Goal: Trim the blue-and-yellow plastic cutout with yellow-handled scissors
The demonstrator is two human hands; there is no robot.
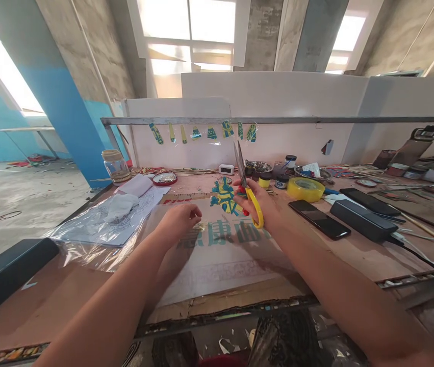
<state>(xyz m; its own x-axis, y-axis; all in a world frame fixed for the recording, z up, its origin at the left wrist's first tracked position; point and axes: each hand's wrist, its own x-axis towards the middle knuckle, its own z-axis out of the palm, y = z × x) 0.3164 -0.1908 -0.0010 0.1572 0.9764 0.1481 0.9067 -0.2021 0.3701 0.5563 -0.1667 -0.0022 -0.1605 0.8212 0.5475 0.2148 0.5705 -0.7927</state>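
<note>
My right hand (267, 205) grips a pair of scissors (255, 208) with yellow handles. Their metal blades point up and away from me and look slightly apart. My left hand (180, 220) hovers over the white printed sheet (217, 270), its fingers curled into a pinch. Whatever may be between those fingertips is too small to make out. Beyond and between the hands lies a pile of blue-green and yellow patterned cutouts (222, 198), partly behind my right fingers.
Similar cutouts (211, 133) hang in a row below the metal rail (201, 121). To the right are a yellow tape roll (305, 189), a phone (318, 219), a black power brick (362, 219) and paint jars (281, 181). At left, plastic-covered papers (102, 224) and a glass jar (115, 165).
</note>
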